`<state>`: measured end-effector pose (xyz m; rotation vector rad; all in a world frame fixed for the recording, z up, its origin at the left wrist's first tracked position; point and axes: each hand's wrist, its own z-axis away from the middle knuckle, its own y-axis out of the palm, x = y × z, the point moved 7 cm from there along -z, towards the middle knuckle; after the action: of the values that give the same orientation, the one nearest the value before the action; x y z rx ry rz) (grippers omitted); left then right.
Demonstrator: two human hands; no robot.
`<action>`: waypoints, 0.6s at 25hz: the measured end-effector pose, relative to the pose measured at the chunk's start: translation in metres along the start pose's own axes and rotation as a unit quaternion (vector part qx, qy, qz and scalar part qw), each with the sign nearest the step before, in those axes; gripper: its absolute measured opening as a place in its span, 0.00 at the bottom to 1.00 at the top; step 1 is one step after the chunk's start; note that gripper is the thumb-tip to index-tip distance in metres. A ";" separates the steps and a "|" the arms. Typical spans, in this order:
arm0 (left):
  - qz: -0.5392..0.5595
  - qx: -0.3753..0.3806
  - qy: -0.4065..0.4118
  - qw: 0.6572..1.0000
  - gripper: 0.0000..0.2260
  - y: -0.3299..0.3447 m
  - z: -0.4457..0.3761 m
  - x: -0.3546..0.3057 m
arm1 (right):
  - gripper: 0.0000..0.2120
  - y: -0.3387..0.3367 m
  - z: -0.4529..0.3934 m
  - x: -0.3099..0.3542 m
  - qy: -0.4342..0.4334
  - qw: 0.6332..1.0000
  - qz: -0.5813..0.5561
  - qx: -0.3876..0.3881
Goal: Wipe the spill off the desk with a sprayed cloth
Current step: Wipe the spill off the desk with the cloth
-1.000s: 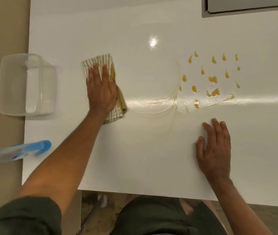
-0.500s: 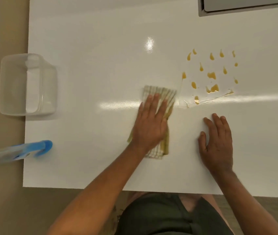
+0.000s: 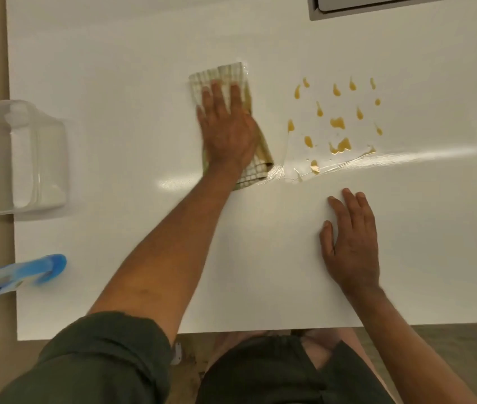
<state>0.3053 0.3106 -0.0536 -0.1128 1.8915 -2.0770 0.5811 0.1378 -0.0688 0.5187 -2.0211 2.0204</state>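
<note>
My left hand [image 3: 225,126] presses flat on a folded checked cloth [image 3: 231,77] on the white desk [image 3: 114,112], just left of the spill. The spill [image 3: 337,122] is a scatter of several amber drops at the right centre, with a wet smear [image 3: 348,161] running along its near edge. The cloth shows above my fingers and below my palm. My right hand [image 3: 350,243] lies flat on the desk nearer to me, fingers spread, holding nothing.
A clear plastic container [image 3: 18,158] hangs over the desk's left edge. A blue spray bottle [image 3: 27,272] lies at the left edge, nozzle pointing onto the desk. A grey device [image 3: 377,4] sits at the far right corner. The desk's near edge runs just above my lap.
My left hand slid the cloth from the far left to the desk's middle near the spill, then away from me and slightly left. My right hand stayed put.
</note>
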 end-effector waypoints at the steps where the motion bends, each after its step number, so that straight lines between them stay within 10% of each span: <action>1: 0.007 0.001 0.026 1.000 0.28 0.005 0.013 -0.022 | 0.23 0.000 0.000 0.000 0.000 1.000 -0.001 0.003; 6: 0.027 0.033 0.214 0.976 0.28 0.033 0.159 -0.054 | 0.25 0.003 0.001 -0.003 0.008 0.999 0.006 0.031; 15: -0.033 0.012 0.073 0.997 0.28 -0.008 -0.014 0.061 | 0.24 0.002 0.000 -0.002 0.007 1.000 0.010 0.012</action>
<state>0.2424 0.3063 -0.0570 -0.0178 1.9696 -2.2054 0.5814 0.1379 -0.0716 0.4895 -2.0057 2.0561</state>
